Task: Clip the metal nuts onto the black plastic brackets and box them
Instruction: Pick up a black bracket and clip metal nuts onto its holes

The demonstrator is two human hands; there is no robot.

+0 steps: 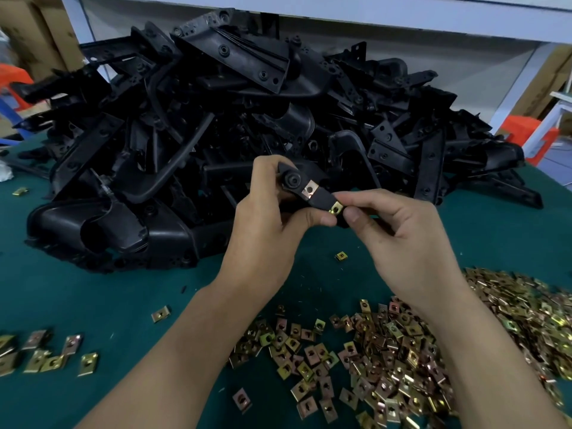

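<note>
My left hand (266,218) grips a small black plastic bracket (305,190) above the green table. One brass-coloured metal nut (309,189) sits clipped on the bracket's middle tab. A second nut (336,207) is at the bracket's right end, pinched between the thumb and forefinger of my right hand (399,236). A large heap of loose metal nuts (402,360) lies on the table under my forearms, spreading to the right.
A big pile of black plastic brackets (232,134) fills the back of the green table (93,298). Scattered nuts (46,354) lie at the left front, and a single nut (340,256) below my hands. Orange stools (526,134) and cardboard boxes stand beyond the table.
</note>
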